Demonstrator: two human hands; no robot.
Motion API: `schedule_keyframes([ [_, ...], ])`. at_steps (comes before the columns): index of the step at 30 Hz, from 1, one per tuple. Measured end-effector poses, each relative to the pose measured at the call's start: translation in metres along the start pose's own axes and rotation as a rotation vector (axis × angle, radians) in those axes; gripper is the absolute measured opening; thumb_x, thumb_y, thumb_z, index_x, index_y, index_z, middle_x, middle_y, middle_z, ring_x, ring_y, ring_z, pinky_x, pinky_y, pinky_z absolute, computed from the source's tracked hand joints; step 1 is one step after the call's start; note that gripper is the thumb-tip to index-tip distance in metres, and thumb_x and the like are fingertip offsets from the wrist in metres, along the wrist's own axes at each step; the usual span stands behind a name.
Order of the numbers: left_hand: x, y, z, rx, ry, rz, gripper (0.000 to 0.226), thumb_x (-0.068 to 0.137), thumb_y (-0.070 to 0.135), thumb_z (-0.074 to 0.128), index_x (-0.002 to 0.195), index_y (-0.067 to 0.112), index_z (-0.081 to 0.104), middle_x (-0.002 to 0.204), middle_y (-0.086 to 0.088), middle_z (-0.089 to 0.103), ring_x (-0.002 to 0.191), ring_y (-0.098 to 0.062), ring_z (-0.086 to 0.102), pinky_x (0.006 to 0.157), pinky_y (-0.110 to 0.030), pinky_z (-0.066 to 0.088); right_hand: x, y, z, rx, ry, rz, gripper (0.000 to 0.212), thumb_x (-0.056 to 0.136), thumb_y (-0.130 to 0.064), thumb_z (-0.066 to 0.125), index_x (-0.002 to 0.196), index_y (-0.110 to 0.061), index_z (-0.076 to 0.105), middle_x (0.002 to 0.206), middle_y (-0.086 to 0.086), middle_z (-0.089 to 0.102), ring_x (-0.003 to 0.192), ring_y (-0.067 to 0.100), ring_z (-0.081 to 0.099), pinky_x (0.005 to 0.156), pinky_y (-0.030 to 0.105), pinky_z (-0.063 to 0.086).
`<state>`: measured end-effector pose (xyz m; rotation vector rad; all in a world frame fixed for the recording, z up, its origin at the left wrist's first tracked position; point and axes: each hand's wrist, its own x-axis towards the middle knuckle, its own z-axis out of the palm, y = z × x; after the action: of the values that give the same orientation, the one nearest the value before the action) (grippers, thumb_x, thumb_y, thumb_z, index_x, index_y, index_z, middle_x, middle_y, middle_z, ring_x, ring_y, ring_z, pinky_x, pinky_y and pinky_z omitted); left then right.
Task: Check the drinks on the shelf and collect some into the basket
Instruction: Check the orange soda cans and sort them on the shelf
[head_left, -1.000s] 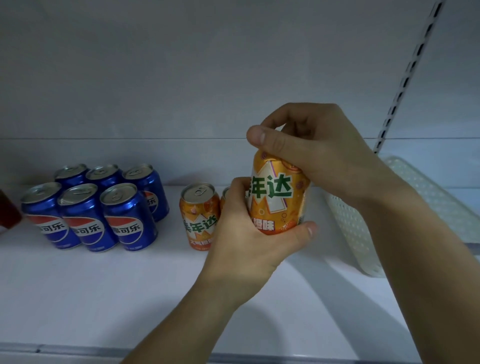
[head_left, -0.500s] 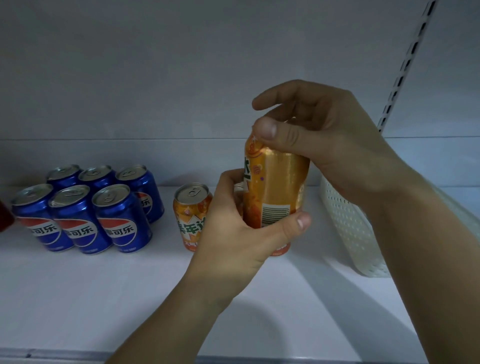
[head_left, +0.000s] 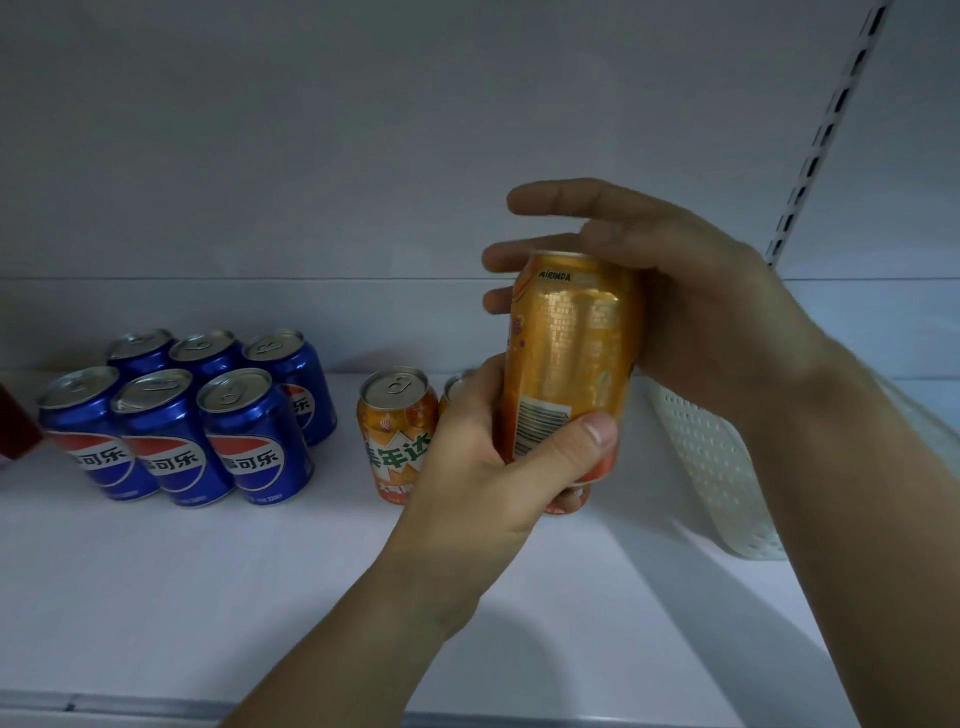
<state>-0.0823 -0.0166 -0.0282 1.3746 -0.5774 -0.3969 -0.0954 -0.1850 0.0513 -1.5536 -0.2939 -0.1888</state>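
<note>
You hold one orange can (head_left: 571, 364) up above the white shelf (head_left: 208, 597), upright with a slight tilt, its barcode and small print turned toward you. Your left hand (head_left: 483, 467) grasps its lower part, thumb pressed across the front just under the barcode and the fingers wrapped round the far side. Your right hand (head_left: 691, 301) cups the upper part from the right and behind; its fingers reach over the rim, loosely spread, with the topmost finger lifted off the can, so this hand is grasping the can only lightly.

On the shelf just left of your left hand stands a second orange can (head_left: 397, 434), upright, its label facing you. The rim of a third orange can (head_left: 456, 387) peeks out behind your left hand; the rest of it is hidden.

Farther left you have six blue cans (head_left: 182, 415), upright and touching, in two rows of three, the front three showing their red, white and blue labels. At the left edge of the view a dark red object (head_left: 15, 426) is cut off, and you cannot tell what it is.

To the right, one white perforated basket (head_left: 711, 462) rests on the shelf, partly behind your right forearm. A slotted metal rail (head_left: 826, 130) runs up the back wall above it.
</note>
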Motion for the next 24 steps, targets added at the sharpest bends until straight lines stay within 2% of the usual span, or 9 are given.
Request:
schedule_keyframes([
  [3,-0.001,0.0,0.003,-0.013,0.012,0.037,0.069,0.061,0.046,0.079,0.125,0.033,0.057,0.107,0.003,0.075,0.092,-0.017,0.075,0.069,-0.03,0.059,0.001,-0.002,0.001,0.084,0.135,-0.062,0.038,0.092,-0.013,0.061,0.13,-0.008,0.061,0.105,0.015,0.077,0.098,0.032,0.077,0.078,0.036,0.061],
  [5,-0.002,-0.001,0.007,-0.042,0.001,0.044,0.059,0.065,0.044,0.077,0.12,0.03,0.062,0.103,0.001,0.075,0.085,-0.018,0.072,0.065,-0.028,0.055,0.001,-0.002,0.002,0.08,0.185,-0.095,0.037,0.089,-0.021,0.062,0.124,-0.009,0.063,0.1,0.013,0.078,0.094,0.031,0.078,0.074,0.035,0.061],
  [8,-0.003,-0.003,0.013,-0.222,-0.016,-0.001,0.045,0.068,0.04,0.074,0.111,0.032,0.069,0.104,-0.002,0.074,0.085,-0.019,0.069,0.059,-0.03,0.051,0.0,-0.004,0.002,0.032,0.088,-0.062,0.036,0.1,-0.03,0.053,0.127,-0.01,0.063,0.114,0.014,0.077,0.106,0.031,0.075,0.083,0.039,0.061],
  [10,-0.001,-0.003,0.015,-0.344,0.011,-0.05,0.056,0.063,0.038,0.075,0.117,0.027,0.066,0.105,-0.005,0.074,0.082,-0.021,0.07,0.054,-0.032,0.051,-0.001,-0.002,0.001,0.029,0.008,-0.031,0.04,0.096,-0.024,0.048,0.13,-0.008,0.063,0.123,0.016,0.073,0.114,0.034,0.071,0.09,0.043,0.061],
  [12,0.0,-0.001,0.015,-0.4,0.015,-0.066,0.064,0.06,0.036,0.076,0.12,0.023,0.061,0.1,-0.007,0.074,0.074,-0.022,0.069,0.052,-0.032,0.051,0.0,-0.001,-0.001,0.027,0.028,-0.049,0.035,0.092,-0.02,0.056,0.125,-0.009,0.065,0.121,0.016,0.074,0.114,0.035,0.071,0.093,0.044,0.06],
  [15,0.0,0.001,0.015,-0.304,0.008,-0.027,0.053,0.059,0.036,0.08,0.11,0.032,0.065,0.093,-0.002,0.075,0.067,-0.019,0.065,0.057,-0.029,0.053,0.001,-0.001,-0.001,0.01,0.111,-0.095,0.032,0.085,-0.023,0.07,0.115,-0.013,0.068,0.111,0.013,0.077,0.103,0.029,0.074,0.086,0.039,0.061],
  [17,-0.001,-0.001,0.016,-0.198,0.017,0.014,0.048,0.059,0.036,0.083,0.104,0.039,0.067,0.095,0.001,0.075,0.071,-0.017,0.067,0.06,-0.028,0.054,0.001,0.0,0.002,-0.016,0.146,-0.122,0.029,0.083,-0.02,0.072,0.111,-0.013,0.07,0.101,0.008,0.077,0.093,0.02,0.075,0.078,0.031,0.06],
  [21,-0.002,-0.002,0.018,-0.093,0.095,0.04,0.076,0.054,0.027,0.092,0.121,0.036,0.057,0.098,0.007,0.075,0.08,-0.012,0.073,0.06,-0.026,0.054,0.004,0.002,0.008,-0.08,0.194,-0.133,0.026,0.08,-0.026,0.075,0.104,-0.015,0.073,0.091,0.002,0.074,0.085,0.015,0.071,0.074,0.027,0.057],
  [24,-0.001,-0.002,0.016,-0.1,0.152,0.029,0.082,0.047,0.034,0.09,0.121,0.032,0.053,0.093,0.009,0.075,0.072,-0.013,0.072,0.058,-0.027,0.054,0.003,0.002,0.007,-0.11,0.184,-0.121,0.026,0.083,-0.03,0.07,0.105,-0.016,0.073,0.093,0.005,0.075,0.088,0.015,0.073,0.077,0.026,0.058],
])
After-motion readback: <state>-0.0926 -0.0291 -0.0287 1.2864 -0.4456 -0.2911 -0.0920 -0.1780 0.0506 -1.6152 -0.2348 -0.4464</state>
